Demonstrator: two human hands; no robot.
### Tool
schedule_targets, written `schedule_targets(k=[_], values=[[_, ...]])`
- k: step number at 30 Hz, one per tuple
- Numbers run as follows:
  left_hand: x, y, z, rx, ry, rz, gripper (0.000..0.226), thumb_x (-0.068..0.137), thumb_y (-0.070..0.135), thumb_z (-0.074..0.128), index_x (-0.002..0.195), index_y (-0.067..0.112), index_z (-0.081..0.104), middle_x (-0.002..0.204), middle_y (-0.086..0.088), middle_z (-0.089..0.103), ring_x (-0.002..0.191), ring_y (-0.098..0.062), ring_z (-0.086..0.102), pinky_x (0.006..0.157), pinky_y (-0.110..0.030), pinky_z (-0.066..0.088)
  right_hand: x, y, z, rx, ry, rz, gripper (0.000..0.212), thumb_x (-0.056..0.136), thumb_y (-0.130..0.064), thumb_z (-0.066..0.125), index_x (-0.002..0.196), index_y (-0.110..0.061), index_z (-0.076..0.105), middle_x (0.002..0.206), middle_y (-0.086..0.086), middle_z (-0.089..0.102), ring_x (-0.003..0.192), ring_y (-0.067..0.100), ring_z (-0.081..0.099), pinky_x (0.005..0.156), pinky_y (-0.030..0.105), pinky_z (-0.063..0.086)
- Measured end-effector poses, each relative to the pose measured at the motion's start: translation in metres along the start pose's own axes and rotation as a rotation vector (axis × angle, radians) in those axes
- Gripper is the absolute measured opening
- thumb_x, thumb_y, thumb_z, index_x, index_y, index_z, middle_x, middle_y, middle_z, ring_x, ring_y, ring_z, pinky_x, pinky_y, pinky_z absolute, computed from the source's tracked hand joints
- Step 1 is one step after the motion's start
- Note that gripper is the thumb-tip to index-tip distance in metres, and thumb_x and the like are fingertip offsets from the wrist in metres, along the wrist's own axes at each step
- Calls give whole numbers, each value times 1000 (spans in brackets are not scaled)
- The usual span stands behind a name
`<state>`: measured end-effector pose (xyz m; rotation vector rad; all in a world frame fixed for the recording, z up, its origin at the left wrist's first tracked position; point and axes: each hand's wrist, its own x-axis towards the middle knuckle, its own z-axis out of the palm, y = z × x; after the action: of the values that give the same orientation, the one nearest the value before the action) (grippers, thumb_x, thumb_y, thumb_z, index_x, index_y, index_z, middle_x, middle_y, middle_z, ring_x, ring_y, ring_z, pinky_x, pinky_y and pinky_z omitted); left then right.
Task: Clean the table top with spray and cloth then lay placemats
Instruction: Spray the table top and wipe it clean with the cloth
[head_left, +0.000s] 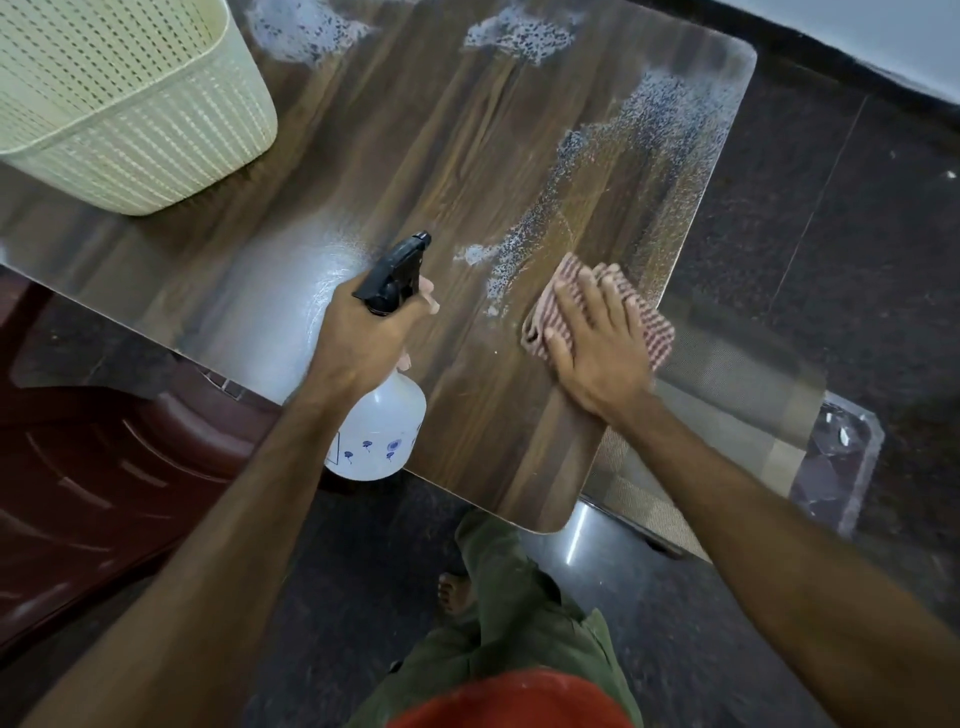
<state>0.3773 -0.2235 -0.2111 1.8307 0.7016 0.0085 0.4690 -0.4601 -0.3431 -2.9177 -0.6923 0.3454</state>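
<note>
Plastic in dark maroon, the moulded seat of a chair (78, 467), is showing at the far left below the edge of the dark wood-grain surface (467, 156). A cream perforated plastic basket (130, 104) is standing on that surface's far left part. Moving right, the left hand (363, 332) is holding a white translucent spray bottle with a black trigger head (382, 431) over the near edge, its grip clenched round the bottle's neck, nozzle pointing away from the person. Patches of white spray foam (519, 34) are lying across the surface's far and right parts. Further right, the right hand (597, 343) is pressing flat, fingers straight, on a folded red-and-white checked cloth (657, 332) near the surface's right edge. Beyond that edge, woven grey-beige placemats (727, 415) are lying lower down.
</note>
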Motion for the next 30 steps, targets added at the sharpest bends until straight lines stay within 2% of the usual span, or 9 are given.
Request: schedule_targets(k=[4,8,13,17,19,21,26,28,30], values=[[7,-1,-4,6,10,3,12,88,16,70,99,13,71,103,-6,73,36,-13,48,53,-13,47,64,-12,-14,20,42,86,66,101,-54,16,159,-24,11,166,10,5,153,31,1,123,51,0],[14,2,-3,-10,7,17,10,89,17,69,98,14,70,102,-9,73,36,-13,48,53,-19,48,73,-55,-7,-21,-14,-79,64,103,-54,16,159,-26,4,167,9,-2,153,30,-5,122,49,-5],[25,11,-6,-50,-3,42,8,88,16,68,95,16,69,101,-17,71,36,-12,48,52,-24,49,17,-53,1,-25,-85,-320,63,101,-55,18,158,-29,18,166,5,12,153,26,5,124,45,1],[36,14,-8,-59,19,29,7,89,14,68,94,18,69,100,-22,70,36,-10,47,50,-21,47,42,-13,-11,-46,-48,-152,65,99,-57,14,159,-29,13,166,6,8,153,25,4,123,48,3],[39,15,-6,-53,24,24,8,89,13,68,92,20,69,101,-22,70,38,-10,48,51,-21,49,77,-9,-19,-12,3,-48,65,100,-54,19,159,-27,16,166,7,10,153,27,4,123,48,3],[45,17,-2,-49,23,23,8,89,13,67,91,21,69,101,-23,69,40,-10,48,52,-20,49,113,-22,-25,-5,8,-28,64,101,-53,22,159,-26,15,167,7,8,153,28,2,123,49,1],[62,25,13,-20,-15,33,12,90,12,66,102,8,68,101,-26,68,37,-14,49,53,-24,47,121,-82,-16,-66,-58,-205,64,102,-53,20,159,-27,9,167,8,0,153,29,-3,123,50,-3],[68,33,19,-30,-16,48,12,91,10,66,102,8,68,100,-28,67,38,-12,48,54,-25,47,88,-83,-7,-67,-80,-293,62,102,-53,21,158,-28,13,167,7,4,153,28,0,123,50,0],[75,43,23,-47,-25,64,9,91,10,66,99,14,69,98,-19,72,37,-10,47,54,-25,47,55,-65,-1,-20,-72,-329,60,102,-52,24,157,-29,20,166,5,12,153,27,7,123,50,7]])
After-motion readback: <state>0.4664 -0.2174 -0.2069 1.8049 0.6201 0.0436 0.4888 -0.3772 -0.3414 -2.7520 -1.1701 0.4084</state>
